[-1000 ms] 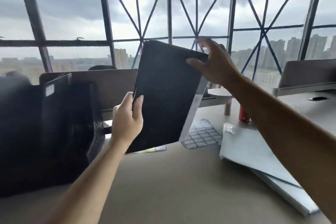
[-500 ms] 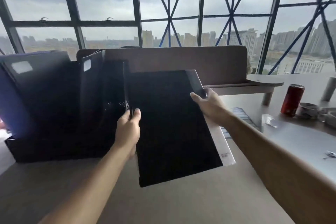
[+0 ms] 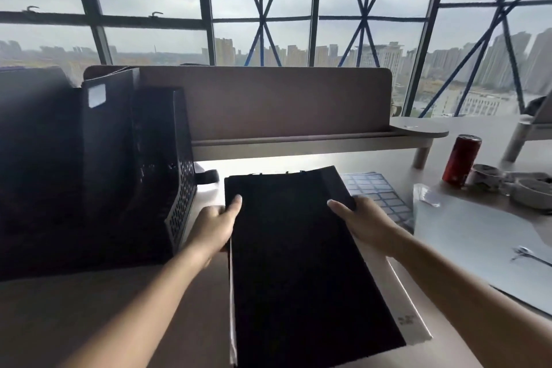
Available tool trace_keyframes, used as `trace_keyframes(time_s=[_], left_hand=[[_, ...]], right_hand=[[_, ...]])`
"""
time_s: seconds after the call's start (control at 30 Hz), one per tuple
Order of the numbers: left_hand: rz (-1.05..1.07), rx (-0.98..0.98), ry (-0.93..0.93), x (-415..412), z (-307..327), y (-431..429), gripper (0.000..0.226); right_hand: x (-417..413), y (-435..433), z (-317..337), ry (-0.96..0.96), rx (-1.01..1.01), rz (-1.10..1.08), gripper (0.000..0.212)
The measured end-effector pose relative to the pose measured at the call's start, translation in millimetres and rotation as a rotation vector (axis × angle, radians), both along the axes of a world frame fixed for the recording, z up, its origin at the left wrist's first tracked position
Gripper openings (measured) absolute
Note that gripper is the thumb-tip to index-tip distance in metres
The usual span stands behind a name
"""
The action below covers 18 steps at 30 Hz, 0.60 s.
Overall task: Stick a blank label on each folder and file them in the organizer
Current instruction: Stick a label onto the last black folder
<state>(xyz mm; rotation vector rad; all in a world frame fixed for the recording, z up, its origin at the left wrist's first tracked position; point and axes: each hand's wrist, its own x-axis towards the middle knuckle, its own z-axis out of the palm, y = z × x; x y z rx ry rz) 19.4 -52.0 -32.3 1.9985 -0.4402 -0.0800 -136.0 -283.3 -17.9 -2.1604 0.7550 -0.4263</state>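
Observation:
A dark folder [image 3: 301,263] lies nearly flat over the desk in front of me, its long side pointing away. My left hand [image 3: 213,227] grips its left edge, thumb on top. My right hand [image 3: 363,222] grips its right edge near the far corner. A black mesh organizer [image 3: 176,188] stands on the left, holding a dark folder [image 3: 107,134] with a white label [image 3: 97,95] on it. A sheet of blank blue-framed labels [image 3: 379,197] lies beyond my right hand.
A stack of pale folders [image 3: 478,248] lies on the right of the desk. Behind it stand a red can [image 3: 461,158] and small round containers [image 3: 507,185]. A low brown partition with a shelf [image 3: 268,116] runs along the desk's far side.
The folder has come down from an upright tilt to lie nearly flat over the desk. Both hands kept hold of its edges, and my view has dropped and turned right.

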Motion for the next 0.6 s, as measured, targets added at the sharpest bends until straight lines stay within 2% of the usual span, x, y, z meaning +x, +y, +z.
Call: trace_keyframes(time_s=[0.1,0.17,0.27,0.47,0.53,0.6], left_hand=[[-0.058,0.064,0.001,7,-13,-6,0.046],[-0.093,0.188,-0.006,8,-24,-11,0.04],[-0.104,0.312,-0.137,6,-29,-16,0.045],[-0.09,0.518,-0.381,-9,-36,-19,0.059],[-0.102,0.607,-0.42,-11,-37,-19,0.061],[-0.133,0.656,-0.433,-11,-39,-18,0.061]], right_hand=[[-10,-3,-18,0.095,-0.019,-0.018,0.034],[-14,-1,-29,0.163,-0.067,-0.032,0.038],[-19,4,-31,0.277,-0.161,-0.045,0.047],[-25,17,-6,0.537,-0.533,-0.044,0.055],[-19,27,-1,0.566,-0.714,-0.045,0.056],[-6,34,-2,0.51,-0.819,0.029,0.059]])
